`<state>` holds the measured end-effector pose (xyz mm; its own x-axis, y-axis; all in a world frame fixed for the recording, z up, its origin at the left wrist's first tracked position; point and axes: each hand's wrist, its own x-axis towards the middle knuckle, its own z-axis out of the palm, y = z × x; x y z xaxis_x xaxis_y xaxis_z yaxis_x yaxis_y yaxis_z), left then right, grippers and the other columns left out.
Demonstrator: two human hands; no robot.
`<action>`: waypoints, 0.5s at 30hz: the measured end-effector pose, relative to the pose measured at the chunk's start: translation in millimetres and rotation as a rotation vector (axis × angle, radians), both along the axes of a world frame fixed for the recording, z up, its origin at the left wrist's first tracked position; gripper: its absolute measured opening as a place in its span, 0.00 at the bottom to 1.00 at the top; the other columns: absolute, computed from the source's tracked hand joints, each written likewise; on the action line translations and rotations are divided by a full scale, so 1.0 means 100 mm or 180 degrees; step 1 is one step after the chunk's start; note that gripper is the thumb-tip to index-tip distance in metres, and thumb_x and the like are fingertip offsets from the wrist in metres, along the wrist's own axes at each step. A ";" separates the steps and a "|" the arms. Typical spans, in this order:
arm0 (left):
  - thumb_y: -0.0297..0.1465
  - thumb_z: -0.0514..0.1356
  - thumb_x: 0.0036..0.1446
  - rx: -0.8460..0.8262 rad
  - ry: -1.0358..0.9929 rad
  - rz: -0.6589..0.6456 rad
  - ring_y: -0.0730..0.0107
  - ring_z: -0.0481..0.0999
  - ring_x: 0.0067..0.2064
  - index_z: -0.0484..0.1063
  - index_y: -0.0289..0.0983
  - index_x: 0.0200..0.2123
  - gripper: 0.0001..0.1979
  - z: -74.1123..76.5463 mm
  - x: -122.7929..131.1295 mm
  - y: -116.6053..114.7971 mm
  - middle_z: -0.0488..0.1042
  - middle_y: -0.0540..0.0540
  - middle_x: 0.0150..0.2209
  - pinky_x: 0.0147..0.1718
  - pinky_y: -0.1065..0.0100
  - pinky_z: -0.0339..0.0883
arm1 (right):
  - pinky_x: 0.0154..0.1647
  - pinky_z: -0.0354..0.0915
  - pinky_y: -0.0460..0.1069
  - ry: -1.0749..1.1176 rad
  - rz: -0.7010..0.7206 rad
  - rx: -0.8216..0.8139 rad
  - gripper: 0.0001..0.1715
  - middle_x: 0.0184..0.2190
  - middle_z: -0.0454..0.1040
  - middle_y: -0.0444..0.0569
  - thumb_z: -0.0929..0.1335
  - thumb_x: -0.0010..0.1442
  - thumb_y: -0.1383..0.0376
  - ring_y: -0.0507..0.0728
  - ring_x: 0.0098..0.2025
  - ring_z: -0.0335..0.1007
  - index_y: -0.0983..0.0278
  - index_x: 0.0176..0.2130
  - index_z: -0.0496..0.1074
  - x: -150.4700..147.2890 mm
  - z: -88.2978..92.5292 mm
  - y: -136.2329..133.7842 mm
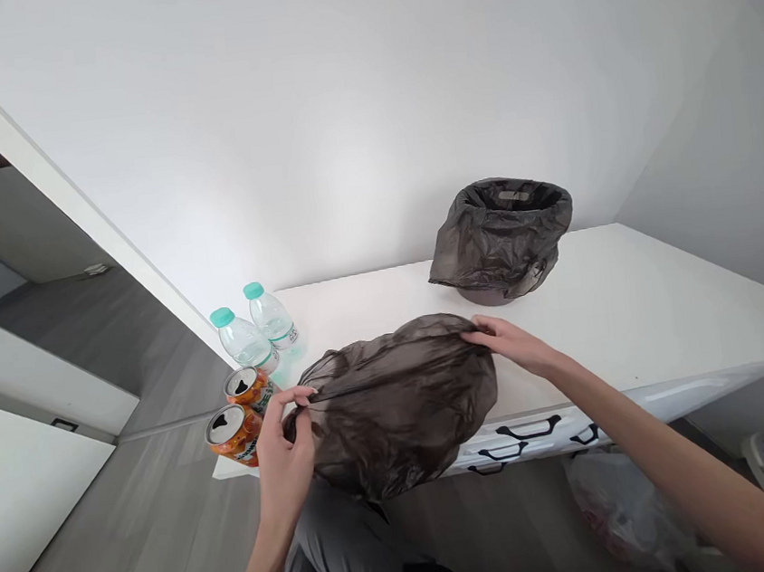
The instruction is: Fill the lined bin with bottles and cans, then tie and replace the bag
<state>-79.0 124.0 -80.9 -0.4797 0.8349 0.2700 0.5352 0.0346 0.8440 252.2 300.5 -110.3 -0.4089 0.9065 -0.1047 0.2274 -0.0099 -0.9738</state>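
A thin dark translucent garbage bag [401,402] is stretched sideways between my two hands, over the front edge of the white cabinet top. My left hand [288,446] pinches its left end between thumb and fingers. At the upper right of the bag, my right hand [507,344] grips the edge with closed fingers. The lower part of the bag hangs down in front of the drawers. Just left of my left hand stand two opened orange drink cans, the nearer can [235,434] and the farther can [251,389].
Behind the cans stand two clear bottles with teal caps, a nearer bottle [246,341] and a farther bottle [272,318]. A bin lined with a dark bag [501,246] stands on the white cabinet top [636,305] near the wall. A filled plastic bag [624,506] lies on the floor.
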 end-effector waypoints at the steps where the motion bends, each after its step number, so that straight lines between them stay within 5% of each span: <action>1: 0.33 0.56 0.63 0.0039 0.0082 0.0021 0.64 0.76 0.40 0.73 0.42 0.44 0.08 0.03 0.00 0.03 0.77 0.45 0.44 0.33 0.68 0.65 | 0.38 0.68 0.51 0.0005 -0.0178 0.0124 0.26 0.30 0.73 0.44 0.75 0.55 0.43 0.57 0.37 0.68 0.60 0.31 0.68 0.09 0.01 -0.02; 6: 0.32 0.53 0.69 0.0652 0.0859 -0.0009 0.64 0.75 0.39 0.75 0.41 0.44 0.10 0.22 0.06 0.27 0.76 0.45 0.41 0.38 0.65 0.68 | 0.43 0.70 0.54 0.0241 -0.0584 -0.0056 0.28 0.35 0.75 0.46 0.77 0.55 0.42 0.59 0.41 0.71 0.59 0.36 0.66 0.55 -0.08 -0.10; 10: 0.28 0.50 0.70 0.1107 0.1576 -0.0076 0.62 0.77 0.43 0.75 0.41 0.42 0.13 0.33 0.10 0.52 0.75 0.44 0.42 0.41 0.63 0.69 | 0.48 0.71 0.55 0.0235 -0.0619 -0.0128 0.31 0.43 0.78 0.49 0.78 0.54 0.44 0.62 0.48 0.73 0.59 0.44 0.67 0.68 -0.39 -0.13; 15: 0.22 0.48 0.67 0.0425 0.2525 -0.0169 0.49 0.78 0.46 0.75 0.36 0.46 0.16 0.28 0.23 0.74 0.74 0.33 0.48 0.46 0.49 0.70 | 0.44 0.68 0.55 -0.0683 -0.1355 0.0392 0.38 0.38 0.75 0.48 0.78 0.48 0.40 0.64 0.44 0.73 0.58 0.43 0.62 0.58 -0.74 -0.14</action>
<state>-56.2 198.0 -52.7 -0.0638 0.7879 0.6126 0.9749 -0.0820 0.2070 310.2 286.2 -184.1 0.0197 0.9994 -0.0275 0.4238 -0.0332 -0.9051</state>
